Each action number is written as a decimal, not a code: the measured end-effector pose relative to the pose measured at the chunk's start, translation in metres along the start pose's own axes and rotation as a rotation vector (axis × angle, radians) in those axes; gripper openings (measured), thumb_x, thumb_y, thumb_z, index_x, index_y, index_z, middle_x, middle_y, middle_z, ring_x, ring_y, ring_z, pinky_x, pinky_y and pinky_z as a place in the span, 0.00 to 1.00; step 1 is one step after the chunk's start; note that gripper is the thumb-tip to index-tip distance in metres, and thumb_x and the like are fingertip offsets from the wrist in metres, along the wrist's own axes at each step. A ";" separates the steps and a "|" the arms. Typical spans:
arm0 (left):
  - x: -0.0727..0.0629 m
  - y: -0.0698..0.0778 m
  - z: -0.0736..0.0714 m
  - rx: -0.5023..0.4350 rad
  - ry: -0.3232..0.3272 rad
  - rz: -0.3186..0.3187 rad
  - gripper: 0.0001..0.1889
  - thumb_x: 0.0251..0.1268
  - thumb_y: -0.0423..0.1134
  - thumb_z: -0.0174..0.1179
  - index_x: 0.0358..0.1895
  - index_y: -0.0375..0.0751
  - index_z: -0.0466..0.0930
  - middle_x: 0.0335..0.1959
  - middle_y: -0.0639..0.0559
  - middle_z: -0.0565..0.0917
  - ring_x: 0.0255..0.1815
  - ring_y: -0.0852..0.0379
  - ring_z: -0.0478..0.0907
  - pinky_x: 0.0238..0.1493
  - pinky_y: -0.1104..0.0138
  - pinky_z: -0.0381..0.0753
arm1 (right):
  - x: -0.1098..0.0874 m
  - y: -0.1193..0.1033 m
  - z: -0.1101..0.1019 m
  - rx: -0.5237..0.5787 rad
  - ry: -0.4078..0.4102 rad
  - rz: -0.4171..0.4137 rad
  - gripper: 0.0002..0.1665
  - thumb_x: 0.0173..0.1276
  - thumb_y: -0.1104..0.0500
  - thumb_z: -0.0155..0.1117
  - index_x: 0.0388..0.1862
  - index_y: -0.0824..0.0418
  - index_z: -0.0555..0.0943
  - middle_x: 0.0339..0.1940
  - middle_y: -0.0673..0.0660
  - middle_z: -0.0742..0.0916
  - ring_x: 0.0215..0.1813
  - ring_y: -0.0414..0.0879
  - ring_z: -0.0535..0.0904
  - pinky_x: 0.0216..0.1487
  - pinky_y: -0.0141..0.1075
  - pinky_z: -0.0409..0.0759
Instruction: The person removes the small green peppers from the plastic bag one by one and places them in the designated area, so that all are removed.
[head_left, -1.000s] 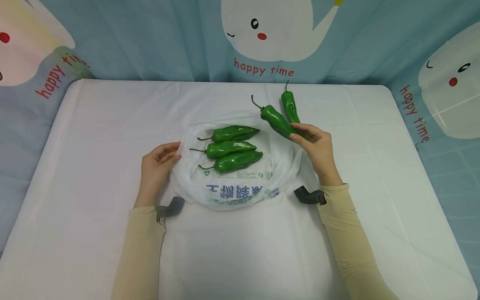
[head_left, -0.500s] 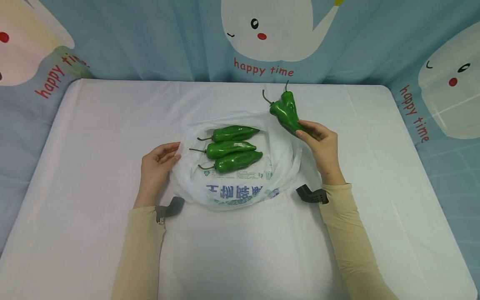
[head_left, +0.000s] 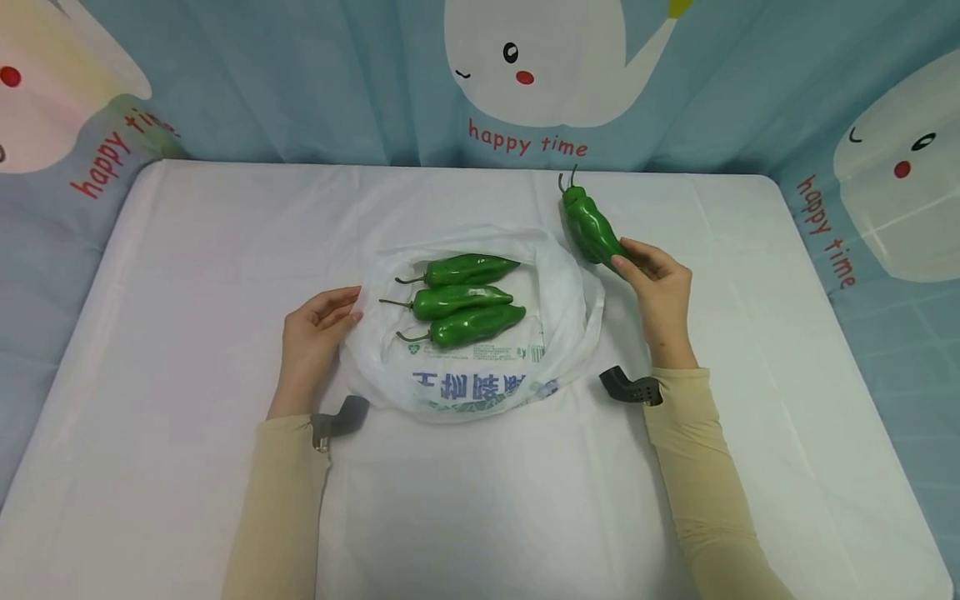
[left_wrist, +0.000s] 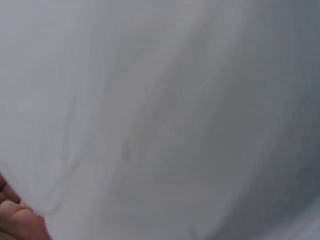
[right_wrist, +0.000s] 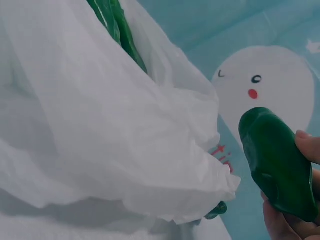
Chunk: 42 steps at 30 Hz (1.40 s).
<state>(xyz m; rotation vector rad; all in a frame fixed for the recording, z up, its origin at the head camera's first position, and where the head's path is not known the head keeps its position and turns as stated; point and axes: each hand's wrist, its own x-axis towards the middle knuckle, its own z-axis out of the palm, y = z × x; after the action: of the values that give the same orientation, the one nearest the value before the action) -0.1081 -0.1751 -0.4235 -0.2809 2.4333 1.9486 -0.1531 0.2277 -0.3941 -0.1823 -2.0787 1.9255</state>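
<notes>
In the head view my right hand (head_left: 660, 296) pinches a long green pepper (head_left: 588, 225) by its pointed end, right of the bag. It overlaps another green pepper behind it, whose thin stem (head_left: 573, 175) shows beside the first one's. A white plastic bag (head_left: 468, 404) with blue print lies with its mouth spread, and three green peppers (head_left: 468, 325) rest side by side in it, stems to the left. My left hand (head_left: 318, 329) holds the bag's left rim between thumb and fingers. The right wrist view shows the held pepper (right_wrist: 277, 162) close up, between thumb and fingers.
A white cloth (head_left: 187, 250) covers the table. Behind it hangs a blue curtain (head_left: 300, 83) with white whale prints. The bag's white plastic (left_wrist: 150, 125) fills most of the left wrist view.
My right hand has moved right with the pepper, which swings away from the bag until it lies over the back pepper in the head view. The left hand stays at the bag's rim.
</notes>
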 end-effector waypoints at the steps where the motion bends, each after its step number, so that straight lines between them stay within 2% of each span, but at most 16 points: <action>1: 0.000 0.000 0.000 0.004 -0.001 0.000 0.19 0.63 0.29 0.60 0.58 0.34 0.76 0.56 0.40 0.78 0.46 0.67 0.77 0.48 0.80 0.74 | 0.001 0.000 -0.001 0.002 0.010 0.003 0.17 0.57 0.66 0.71 0.46 0.67 0.84 0.43 0.54 0.86 0.47 0.45 0.80 0.47 0.28 0.79; 14: -0.001 0.000 0.000 0.007 -0.007 0.009 0.19 0.63 0.29 0.60 0.58 0.35 0.76 0.56 0.40 0.77 0.46 0.66 0.78 0.48 0.80 0.74 | 0.016 0.000 -0.007 -0.003 0.106 0.090 0.21 0.58 0.63 0.71 0.49 0.70 0.81 0.45 0.57 0.85 0.47 0.45 0.79 0.49 0.29 0.77; 23: -0.001 0.000 0.000 -0.007 -0.010 0.007 0.19 0.63 0.28 0.60 0.57 0.33 0.76 0.55 0.39 0.77 0.47 0.66 0.77 0.48 0.80 0.74 | 0.037 0.017 -0.005 -0.038 0.176 0.115 0.20 0.59 0.63 0.70 0.49 0.71 0.81 0.47 0.59 0.85 0.49 0.43 0.78 0.51 0.30 0.75; 30: -0.002 0.001 0.000 -0.002 -0.011 0.010 0.19 0.63 0.29 0.60 0.58 0.34 0.76 0.56 0.39 0.78 0.46 0.67 0.78 0.48 0.80 0.74 | 0.052 0.029 0.002 -0.054 0.198 0.125 0.21 0.60 0.63 0.69 0.50 0.74 0.80 0.47 0.62 0.84 0.48 0.44 0.79 0.52 0.30 0.76; 37: -0.001 0.000 0.000 -0.008 -0.008 0.019 0.19 0.63 0.28 0.60 0.57 0.33 0.76 0.55 0.38 0.78 0.46 0.67 0.78 0.49 0.80 0.74 | 0.056 0.034 0.007 -0.114 0.205 0.134 0.22 0.60 0.63 0.69 0.51 0.74 0.79 0.46 0.61 0.84 0.46 0.43 0.78 0.50 0.29 0.77; 42: -0.001 0.000 0.000 -0.002 -0.005 0.019 0.19 0.63 0.29 0.60 0.57 0.33 0.76 0.55 0.39 0.78 0.46 0.67 0.78 0.48 0.80 0.75 | 0.056 0.037 0.008 -0.231 0.181 0.126 0.22 0.60 0.60 0.69 0.51 0.70 0.80 0.50 0.62 0.83 0.47 0.42 0.78 0.49 0.28 0.77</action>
<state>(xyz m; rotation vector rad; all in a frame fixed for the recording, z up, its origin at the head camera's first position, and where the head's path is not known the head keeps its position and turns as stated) -0.1069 -0.1747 -0.4233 -0.2534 2.4406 1.9564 -0.2125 0.2401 -0.4234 -0.5299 -2.2064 1.6595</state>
